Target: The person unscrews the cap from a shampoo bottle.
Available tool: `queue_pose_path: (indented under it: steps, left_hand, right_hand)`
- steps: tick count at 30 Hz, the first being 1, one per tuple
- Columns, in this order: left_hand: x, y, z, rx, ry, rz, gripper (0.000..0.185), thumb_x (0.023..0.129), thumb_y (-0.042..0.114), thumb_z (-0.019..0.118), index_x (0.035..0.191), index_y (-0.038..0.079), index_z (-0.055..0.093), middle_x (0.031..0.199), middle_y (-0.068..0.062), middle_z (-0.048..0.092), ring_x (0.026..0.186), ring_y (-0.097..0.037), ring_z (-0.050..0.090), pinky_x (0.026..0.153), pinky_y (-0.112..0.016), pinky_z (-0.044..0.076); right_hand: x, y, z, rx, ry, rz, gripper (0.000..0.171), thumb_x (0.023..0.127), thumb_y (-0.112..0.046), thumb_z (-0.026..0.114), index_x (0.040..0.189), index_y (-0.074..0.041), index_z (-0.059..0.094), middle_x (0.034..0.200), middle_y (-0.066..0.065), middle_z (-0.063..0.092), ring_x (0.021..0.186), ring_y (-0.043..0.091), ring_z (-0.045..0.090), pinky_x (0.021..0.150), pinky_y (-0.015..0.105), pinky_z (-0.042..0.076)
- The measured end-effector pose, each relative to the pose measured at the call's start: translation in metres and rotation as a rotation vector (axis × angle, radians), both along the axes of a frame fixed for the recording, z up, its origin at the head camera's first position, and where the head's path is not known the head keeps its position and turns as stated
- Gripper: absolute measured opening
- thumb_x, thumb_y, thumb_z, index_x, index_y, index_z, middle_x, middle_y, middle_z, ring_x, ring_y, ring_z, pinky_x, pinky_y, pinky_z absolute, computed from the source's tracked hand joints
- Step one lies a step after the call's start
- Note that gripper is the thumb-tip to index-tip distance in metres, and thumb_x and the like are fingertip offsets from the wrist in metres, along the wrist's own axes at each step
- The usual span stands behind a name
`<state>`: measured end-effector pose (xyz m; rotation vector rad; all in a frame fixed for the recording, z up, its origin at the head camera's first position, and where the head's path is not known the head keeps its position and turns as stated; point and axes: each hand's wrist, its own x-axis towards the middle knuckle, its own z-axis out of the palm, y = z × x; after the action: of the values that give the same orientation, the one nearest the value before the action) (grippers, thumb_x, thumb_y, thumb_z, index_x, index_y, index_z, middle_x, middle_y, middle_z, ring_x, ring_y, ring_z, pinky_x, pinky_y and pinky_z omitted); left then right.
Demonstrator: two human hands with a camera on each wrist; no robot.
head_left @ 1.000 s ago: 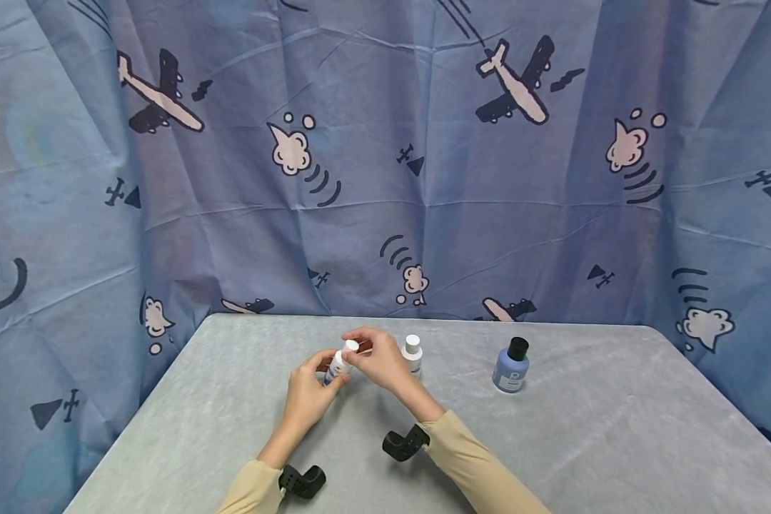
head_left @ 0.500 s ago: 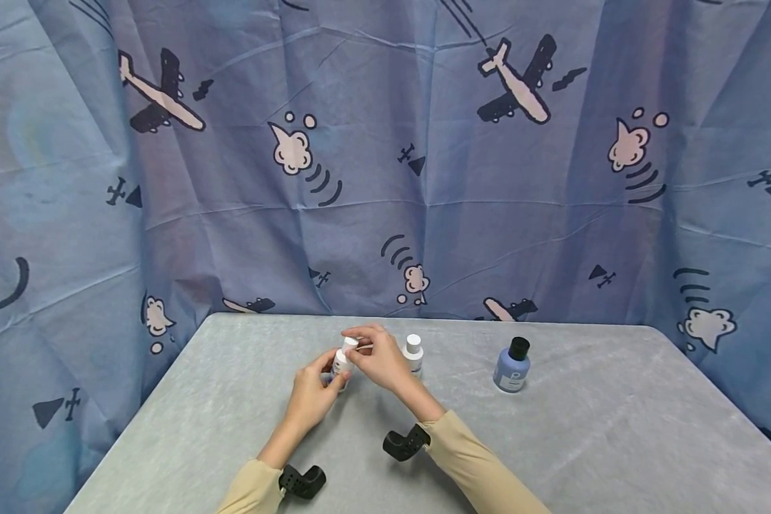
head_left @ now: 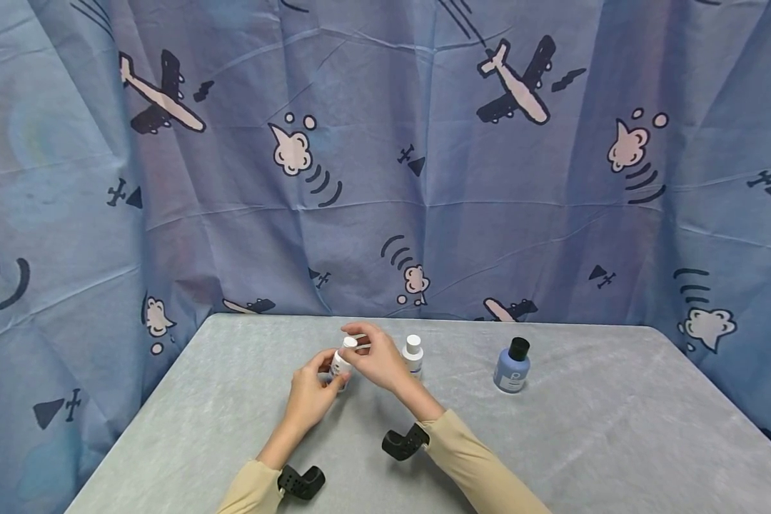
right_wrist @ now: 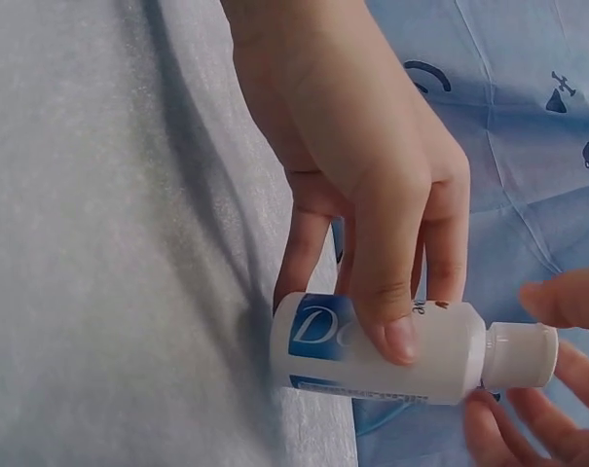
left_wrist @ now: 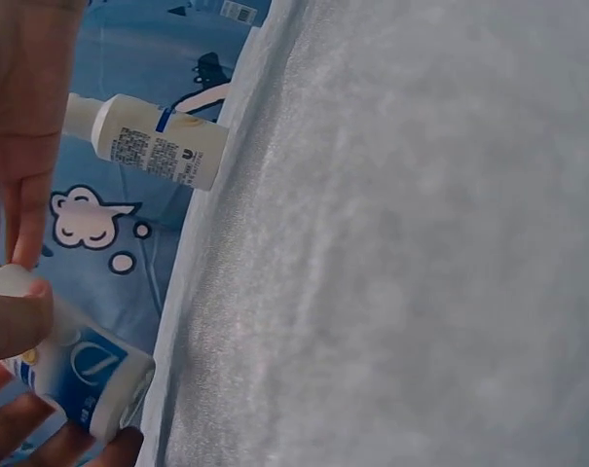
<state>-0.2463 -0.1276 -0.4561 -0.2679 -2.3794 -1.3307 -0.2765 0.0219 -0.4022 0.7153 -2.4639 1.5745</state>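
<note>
My left hand grips a small white bottle with a blue label just above the grey table. In the right wrist view its thumb and fingers wrap the bottle's body. My right hand curls its fingertips round the white cap. The left wrist view shows the bottle's base low at the left edge.
A second white bottle stands upright just right of my hands and also shows in the left wrist view. A blue bottle with a black cap stands further right. A blue aeroplane-print curtain hangs behind the table.
The held bottle has tipped slightly more upright and shifted a little away from me. My right fingers have shifted a little on the cap. The other bottles have not moved.
</note>
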Motion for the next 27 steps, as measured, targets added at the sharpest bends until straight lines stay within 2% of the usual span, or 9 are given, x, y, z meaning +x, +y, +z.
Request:
queue_pose_path:
  steps: [6, 11, 14, 19, 23, 27]
  left_hand:
    - [-0.0002, 0.0002, 0.0018, -0.005, 0.016, 0.064, 0.042, 0.077, 0.013, 0.079, 0.115, 0.005, 0.064, 0.104, -0.012, 0.072, 0.091, -0.023, 0.069, 0.063, -0.022, 0.050]
    - [-0.0002, 0.0011, 0.0018, -0.003, 0.032, 0.090, 0.039, 0.073, 0.013, 0.082, 0.108, 0.009, 0.067, 0.098, -0.009, 0.073, 0.088, -0.022, 0.070, 0.064, -0.024, 0.051]
    - [-0.0002, 0.0015, 0.0017, -0.003, 0.040, 0.100, 0.038, 0.071, 0.014, 0.084, 0.105, 0.011, 0.067, 0.095, -0.007, 0.074, 0.086, -0.021, 0.070, 0.066, -0.025, 0.051]
    - [0.0001, 0.0020, 0.0019, -0.004, 0.048, 0.112, 0.038, 0.069, 0.013, 0.085, 0.103, 0.012, 0.067, 0.094, -0.006, 0.073, 0.085, -0.021, 0.069, 0.067, -0.027, 0.050]
    - [0.0007, 0.0025, 0.0024, 0.002, 0.044, 0.120, 0.040, 0.068, 0.013, 0.086, 0.103, 0.011, 0.067, 0.094, -0.007, 0.073, 0.085, -0.021, 0.069, 0.070, -0.031, 0.050]
    - [0.0013, 0.0028, 0.0020, -0.009, 0.043, 0.129, 0.041, 0.068, 0.013, 0.085, 0.105, 0.008, 0.066, 0.093, -0.008, 0.072, 0.085, -0.022, 0.068, 0.069, -0.031, 0.049]
  right_hand:
    - [-0.0011, -0.0007, -0.0006, 0.013, -0.004, -0.097, 0.036, 0.079, -0.022, 0.077, 0.107, -0.004, 0.064, 0.097, 0.012, 0.067, 0.085, 0.022, 0.067, 0.071, 0.027, 0.054]
    - [-0.0009, -0.0022, -0.0010, 0.017, -0.032, -0.128, 0.041, 0.076, -0.026, 0.080, 0.106, -0.004, 0.063, 0.094, 0.011, 0.066, 0.080, 0.018, 0.065, 0.068, 0.024, 0.052]
    - [-0.0004, -0.0025, -0.0015, 0.026, -0.040, -0.132, 0.043, 0.074, -0.027, 0.081, 0.106, -0.005, 0.063, 0.094, 0.011, 0.065, 0.080, 0.016, 0.064, 0.068, 0.024, 0.051]
    - [-0.0005, -0.0017, -0.0021, 0.052, -0.028, -0.121, 0.036, 0.076, -0.027, 0.080, 0.100, -0.006, 0.065, 0.092, 0.008, 0.067, 0.078, 0.013, 0.063, 0.064, 0.022, 0.049]
    - [-0.0013, -0.0007, -0.0030, 0.061, -0.009, -0.102, 0.028, 0.076, -0.022, 0.080, 0.097, -0.007, 0.068, 0.090, 0.007, 0.068, 0.076, 0.012, 0.063, 0.063, 0.020, 0.049]
    - [-0.0008, -0.0003, -0.0026, 0.044, 0.015, -0.079, 0.027, 0.075, -0.015, 0.080, 0.098, -0.006, 0.069, 0.092, 0.008, 0.068, 0.078, 0.015, 0.066, 0.066, 0.020, 0.051]
